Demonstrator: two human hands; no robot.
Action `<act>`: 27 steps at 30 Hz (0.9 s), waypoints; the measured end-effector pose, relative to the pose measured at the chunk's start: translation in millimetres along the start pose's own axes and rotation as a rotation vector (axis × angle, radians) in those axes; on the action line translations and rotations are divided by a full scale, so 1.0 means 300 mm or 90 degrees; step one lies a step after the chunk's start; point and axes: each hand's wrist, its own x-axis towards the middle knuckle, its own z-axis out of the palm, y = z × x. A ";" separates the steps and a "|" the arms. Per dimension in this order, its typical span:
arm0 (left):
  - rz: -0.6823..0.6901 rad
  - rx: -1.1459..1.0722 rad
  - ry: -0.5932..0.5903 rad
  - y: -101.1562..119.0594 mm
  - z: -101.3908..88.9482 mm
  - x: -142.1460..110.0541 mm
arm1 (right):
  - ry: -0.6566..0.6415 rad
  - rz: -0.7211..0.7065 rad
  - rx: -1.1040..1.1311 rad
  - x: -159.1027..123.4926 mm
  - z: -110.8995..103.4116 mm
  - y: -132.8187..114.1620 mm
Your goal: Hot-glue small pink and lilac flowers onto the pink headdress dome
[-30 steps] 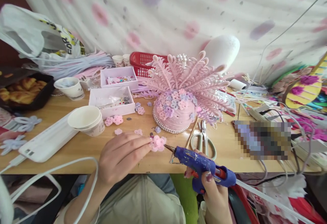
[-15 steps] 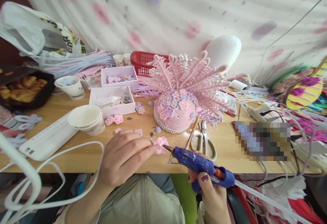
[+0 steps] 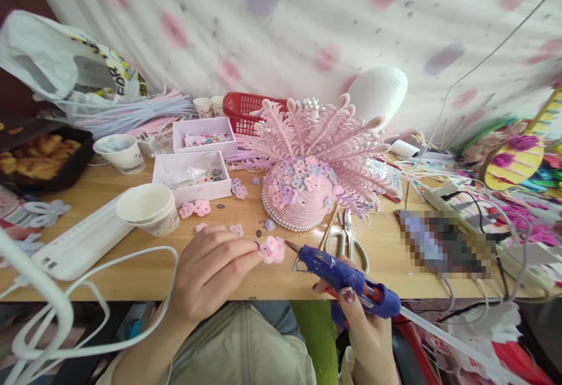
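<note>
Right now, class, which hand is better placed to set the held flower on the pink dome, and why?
Probably the left hand: its fingers hold the pink flower, near the dome, while the right hand is occupied with the blue glue gun.

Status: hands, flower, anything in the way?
Left hand: holding pink flower. Right hand: gripping blue glue gun, nozzle at flower's edge, contact unclear. Scissors behind gun; nothing visibly between nozzle and flower.

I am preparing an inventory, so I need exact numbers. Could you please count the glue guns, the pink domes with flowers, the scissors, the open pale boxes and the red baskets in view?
Glue gun: 1, in the right hand
Pink dome with flowers: 1
Scissors: 1 pair
Open pale boxes: 2
Red basket: 1
Total: 6
</note>
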 end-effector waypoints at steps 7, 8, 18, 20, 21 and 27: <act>-0.575 -0.349 0.127 0.046 0.114 0.023 | 0.188 0.000 0.081 0.002 -0.032 0.005; -0.680 -0.435 0.140 0.048 0.133 0.034 | 0.206 -0.011 0.083 0.011 -0.048 0.006; -0.908 -0.752 0.234 0.082 0.245 0.155 | 0.388 -0.046 0.153 0.167 -0.208 0.091; -0.926 -0.763 0.257 0.083 0.271 0.163 | 0.345 -0.059 0.143 0.203 -0.231 0.114; -0.939 -0.773 0.272 0.085 0.284 0.166 | 0.323 -0.062 0.139 0.218 -0.241 0.123; -1.000 -0.822 0.315 0.131 0.359 0.184 | 0.319 -0.035 0.231 0.236 -0.250 0.126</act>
